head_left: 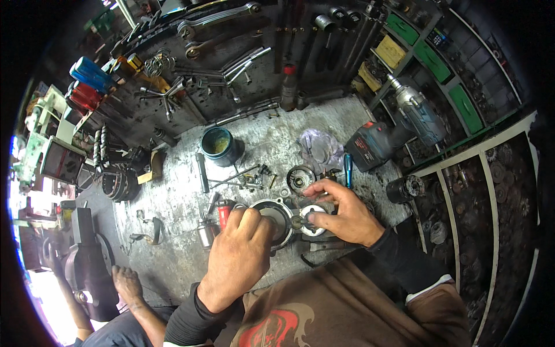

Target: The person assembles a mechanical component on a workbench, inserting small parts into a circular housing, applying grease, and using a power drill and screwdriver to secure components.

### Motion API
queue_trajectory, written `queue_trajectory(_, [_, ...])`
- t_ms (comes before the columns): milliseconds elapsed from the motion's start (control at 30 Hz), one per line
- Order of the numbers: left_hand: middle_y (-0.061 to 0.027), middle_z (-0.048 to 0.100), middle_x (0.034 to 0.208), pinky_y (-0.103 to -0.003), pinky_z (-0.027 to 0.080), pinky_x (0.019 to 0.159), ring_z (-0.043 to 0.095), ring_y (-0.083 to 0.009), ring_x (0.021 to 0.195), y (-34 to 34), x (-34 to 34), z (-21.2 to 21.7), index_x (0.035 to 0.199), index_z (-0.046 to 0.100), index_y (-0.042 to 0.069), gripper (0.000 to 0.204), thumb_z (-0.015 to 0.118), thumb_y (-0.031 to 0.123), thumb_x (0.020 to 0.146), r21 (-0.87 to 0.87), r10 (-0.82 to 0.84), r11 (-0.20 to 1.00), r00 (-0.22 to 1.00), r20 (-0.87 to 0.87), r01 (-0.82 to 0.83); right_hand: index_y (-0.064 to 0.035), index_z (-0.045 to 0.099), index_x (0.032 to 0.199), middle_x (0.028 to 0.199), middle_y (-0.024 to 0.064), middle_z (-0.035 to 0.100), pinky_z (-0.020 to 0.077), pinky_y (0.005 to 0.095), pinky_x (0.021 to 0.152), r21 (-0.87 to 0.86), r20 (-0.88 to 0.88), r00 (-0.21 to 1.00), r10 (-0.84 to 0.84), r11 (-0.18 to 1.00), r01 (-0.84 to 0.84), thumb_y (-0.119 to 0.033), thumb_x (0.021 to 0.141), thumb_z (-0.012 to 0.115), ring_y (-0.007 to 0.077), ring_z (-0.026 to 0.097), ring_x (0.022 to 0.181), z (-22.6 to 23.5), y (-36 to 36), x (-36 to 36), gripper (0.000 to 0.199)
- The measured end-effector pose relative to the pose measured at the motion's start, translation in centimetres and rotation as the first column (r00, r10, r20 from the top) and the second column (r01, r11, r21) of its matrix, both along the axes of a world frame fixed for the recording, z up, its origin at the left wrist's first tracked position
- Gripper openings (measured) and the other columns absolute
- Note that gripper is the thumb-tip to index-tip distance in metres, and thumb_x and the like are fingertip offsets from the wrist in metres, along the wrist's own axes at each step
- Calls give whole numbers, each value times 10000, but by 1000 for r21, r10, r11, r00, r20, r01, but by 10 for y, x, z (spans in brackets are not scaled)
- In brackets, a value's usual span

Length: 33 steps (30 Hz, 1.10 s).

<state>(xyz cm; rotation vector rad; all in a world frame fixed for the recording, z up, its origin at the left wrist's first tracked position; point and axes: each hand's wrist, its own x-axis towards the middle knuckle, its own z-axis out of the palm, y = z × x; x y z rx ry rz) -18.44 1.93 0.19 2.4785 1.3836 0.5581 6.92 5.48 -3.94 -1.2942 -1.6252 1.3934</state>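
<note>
My left hand [240,251] is closed, its curled fingers over the left side of a round metal housing [263,205]; whatever they grip is hidden beneath the knuckles. Joined to or touching that housing on its right is a smaller part with a white round rim [313,230]. The thumb of my right hand [350,217] presses on this smaller part, while its other fingers stretch out above, apart from the thumb. Just beyond those fingertips lies a round open metal cap [300,179]. A red-bodied tool [225,215] is beside my left knuckles.
On the bench are a dark tub [218,144], a crumpled rag [321,149], a blue-handled screwdriver [348,169] and a cordless impact wrench [413,113]. Wrenches [219,20] hang behind. Another person's hand [127,284] is by a vise [87,260] at left. Parts shelves [491,220] stand right.
</note>
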Motion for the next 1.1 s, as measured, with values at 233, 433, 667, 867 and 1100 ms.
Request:
queue_trajectory(233, [-127,556,965,-445,503,833,575,-337,950,6,0,-10,995,662,37,218,724,53,787,50,-52,997,996,-66,55,2,586,1291,1097,78,701,553,296,835,-214,123,988,90,975,-62,-74,919,765,112,662,978,-2,-1,11,420])
queue_trajectory(433, [-130,549,947,-455,468,839,564,-349,942,7,-1,-9,989,646,32,217,725,66,790,94,0,996,998,-56,6,-4,610,1163,955,74,685,535,339,787,-201,51,999,2,979,9,-124,849,758,139,637,883,-4,6,4,367])
queue_trajectory(667, [-101,565,958,-443,456,874,571,-303,950,10,-3,-10,1003,668,48,186,702,88,825,78,15,997,1000,-14,-13,-3,601,1277,1062,98,698,540,329,870,-181,38,995,87,980,-79,-136,896,768,152,658,967,-7,16,9,437])
queue_trajectory(867, [-109,592,987,-445,469,846,584,-330,948,12,-18,-11,1072,685,46,247,793,174,889,-35,90,996,980,178,-85,-1,570,1441,1307,124,662,561,328,934,-244,-92,989,115,960,-135,-196,984,782,142,676,1080,11,48,37,540])
queue_trajectory(1100, [-112,655,954,-361,496,849,631,-234,889,18,-71,-47,1136,699,-35,232,739,129,976,-316,624,777,600,500,-544,-35,757,1183,1016,25,660,513,269,764,133,294,954,-54,991,16,-103,926,784,102,597,814,-34,107,32,266])
